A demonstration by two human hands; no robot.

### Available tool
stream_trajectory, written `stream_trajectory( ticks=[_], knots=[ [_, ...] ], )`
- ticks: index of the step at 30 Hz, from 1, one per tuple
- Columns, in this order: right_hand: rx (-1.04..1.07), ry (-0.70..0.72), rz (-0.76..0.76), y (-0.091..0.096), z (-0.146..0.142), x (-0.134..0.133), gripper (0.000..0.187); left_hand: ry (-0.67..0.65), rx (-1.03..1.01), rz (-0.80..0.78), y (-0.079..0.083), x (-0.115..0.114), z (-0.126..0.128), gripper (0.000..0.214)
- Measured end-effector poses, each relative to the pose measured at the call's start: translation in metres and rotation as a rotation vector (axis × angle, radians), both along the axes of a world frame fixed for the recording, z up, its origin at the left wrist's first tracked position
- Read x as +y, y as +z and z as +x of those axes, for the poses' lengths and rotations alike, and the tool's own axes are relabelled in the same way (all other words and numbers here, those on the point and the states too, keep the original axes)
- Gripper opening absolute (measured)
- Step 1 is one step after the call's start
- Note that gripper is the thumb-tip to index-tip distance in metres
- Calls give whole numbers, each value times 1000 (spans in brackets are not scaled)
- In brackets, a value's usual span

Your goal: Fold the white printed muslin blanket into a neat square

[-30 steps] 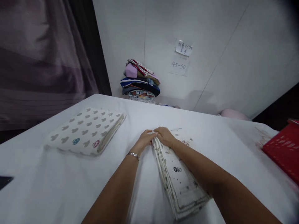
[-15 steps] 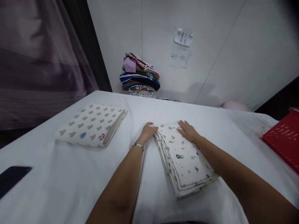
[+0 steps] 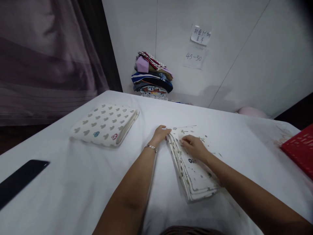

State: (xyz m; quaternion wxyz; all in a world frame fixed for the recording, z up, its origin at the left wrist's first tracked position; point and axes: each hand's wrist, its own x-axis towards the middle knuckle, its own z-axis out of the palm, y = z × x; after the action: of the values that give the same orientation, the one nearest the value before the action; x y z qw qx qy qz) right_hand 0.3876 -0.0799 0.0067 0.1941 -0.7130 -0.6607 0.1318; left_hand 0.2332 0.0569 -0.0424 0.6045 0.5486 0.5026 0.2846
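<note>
A white cloth with small plant and animal prints lies folded in several layers on the white-covered table. My left hand, with a bracelet at its wrist, grips the cloth's far left corner, thumb on top. Curled over the upper layer is my right hand, its fingertips closed on the fabric close to the left fold; the hand hides part of the print. To the right of that hand a thin layer of the same cloth reaches out over the table.
A folded white cloth with grey mushroom prints lies on the left. Near the left edge is a dark flat object. A red item sits at the right. Folded fabrics are stacked by the wall beyond the table.
My right hand has gone from lying flat at the far right corner to curled fingers nearer the left fold. A layer of cloth now spreads to the right. The left hand keeps its corner.
</note>
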Motion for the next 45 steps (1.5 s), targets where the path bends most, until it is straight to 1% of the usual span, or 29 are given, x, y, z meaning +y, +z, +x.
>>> stream_trajectory(
  ticks=[2,4,7,9,12,14,17,19,22,25,28,31,33,37,40,43,45],
  knots=[
    [11,-34,-84,6,-23,-3,38,-1,-9,9,-2,0,1,60],
    [-26,-63,-151,7,-37,-3,36,-11,-22,17,-4,1,2,58],
    [-104,-102,-218,5,-45,0,31,-13,-53,7,-3,1,3,57],
    [-154,-128,-242,4,-47,2,29,-17,-99,-35,0,0,2,55],
    [-213,-147,-260,4,-50,2,30,-69,-201,-114,7,-1,-4,49],
    [-228,-143,-258,4,-51,2,27,-142,-265,-158,11,0,-11,55],
    [-192,-111,-233,2,-48,3,19,-255,-337,-201,12,2,-21,75],
    [-157,-91,-202,0,-44,4,15,-274,-351,-206,11,2,-24,80],
    [-83,-84,-175,-3,-38,4,12,-249,-343,-199,10,3,-23,77],
    [-6,-113,-160,-2,-36,6,20,-223,-338,-193,8,2,-19,74],
    [-72,-156,-151,1,-40,11,27,-205,-335,-185,7,2,-17,71],
    [-182,-163,-137,2,-45,21,25,-201,-337,-178,6,2,-16,65],
    [-199,-157,-126,1,-46,28,22,-198,-336,-177,5,3,-15,61],
    [-122,-108,-94,-8,-39,37,18,-189,-341,-177,1,6,-12,50],
    [-10,-68,-61,-14,-30,39,18,-201,-359,-180,0,7,-11,40],
    [157,-76,-77,-16,-26,40,19,-211,-370,-181,0,7,-11,31],
    [210,-78,-64,-14,-27,40,20,-209,-371,-179,0,7,-11,27]
  ],
)
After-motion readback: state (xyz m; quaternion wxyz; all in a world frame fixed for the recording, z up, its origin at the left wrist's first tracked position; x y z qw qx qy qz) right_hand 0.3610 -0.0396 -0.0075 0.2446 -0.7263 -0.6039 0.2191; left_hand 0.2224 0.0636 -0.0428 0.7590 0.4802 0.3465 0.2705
